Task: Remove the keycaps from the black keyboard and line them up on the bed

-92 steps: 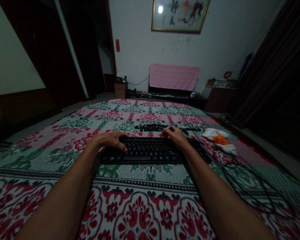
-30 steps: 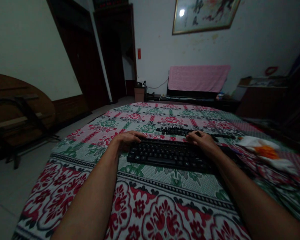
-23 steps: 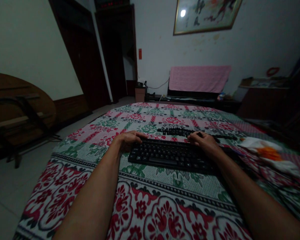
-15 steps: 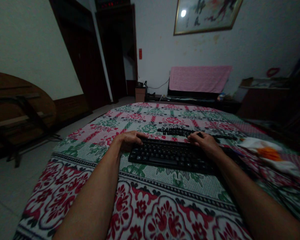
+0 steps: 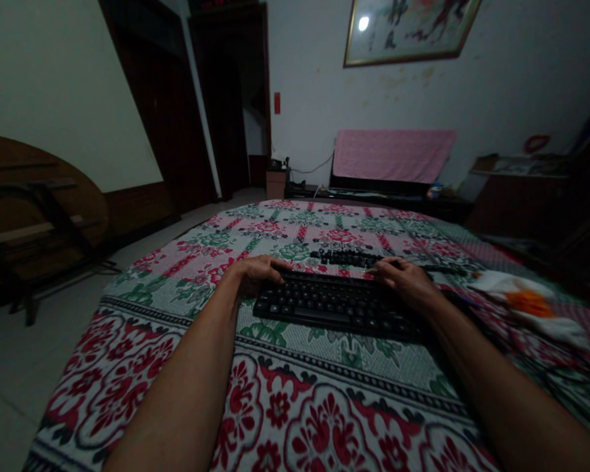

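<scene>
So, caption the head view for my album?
Left hand and right hand at a black keyboard, small black pieces beyond, on flowered cloth.

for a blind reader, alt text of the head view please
A black keyboard lies on a floral cloth, a person's left hand at its left end, right hand at its far edge near small black pieces.

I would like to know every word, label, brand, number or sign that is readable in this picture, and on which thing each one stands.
No text can be read with certainty.
Framed picture: dark brush characters, too blurred and partly cut off.
Small red sign: too small to read.
Dark panel at the top edge: red glowing marks, cut off and blurred.
Black keyboard: pale key markings, too small to read.
</scene>
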`<state>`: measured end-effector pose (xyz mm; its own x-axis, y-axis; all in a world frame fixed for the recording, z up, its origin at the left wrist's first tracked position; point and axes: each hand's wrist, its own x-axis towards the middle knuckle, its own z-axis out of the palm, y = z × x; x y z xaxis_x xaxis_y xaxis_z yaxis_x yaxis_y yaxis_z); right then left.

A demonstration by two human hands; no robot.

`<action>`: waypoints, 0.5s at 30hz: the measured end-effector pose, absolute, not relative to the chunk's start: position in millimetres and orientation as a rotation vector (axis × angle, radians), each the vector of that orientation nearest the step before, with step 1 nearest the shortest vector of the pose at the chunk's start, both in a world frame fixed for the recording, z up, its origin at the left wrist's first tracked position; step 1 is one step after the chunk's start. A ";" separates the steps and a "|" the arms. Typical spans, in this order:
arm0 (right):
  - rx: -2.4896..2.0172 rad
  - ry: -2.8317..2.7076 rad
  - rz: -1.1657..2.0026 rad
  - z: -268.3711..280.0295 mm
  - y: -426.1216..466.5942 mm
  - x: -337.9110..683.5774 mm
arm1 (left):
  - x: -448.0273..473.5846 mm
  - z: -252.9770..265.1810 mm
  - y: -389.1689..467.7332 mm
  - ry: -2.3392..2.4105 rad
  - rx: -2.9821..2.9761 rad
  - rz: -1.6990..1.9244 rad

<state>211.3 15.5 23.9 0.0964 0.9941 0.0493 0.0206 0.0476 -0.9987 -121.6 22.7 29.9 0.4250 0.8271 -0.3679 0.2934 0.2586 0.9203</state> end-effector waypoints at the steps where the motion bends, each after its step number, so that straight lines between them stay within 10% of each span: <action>1: -1.238 -1.161 1.104 24.1 14.8 210.3 | -121.4 29.9 23.0 1.136 1.315 0.501; 15: -1.125 -1.188 1.226 34.3 21.1 189.4 | -114.0 30.7 18.3 1.152 1.246 0.547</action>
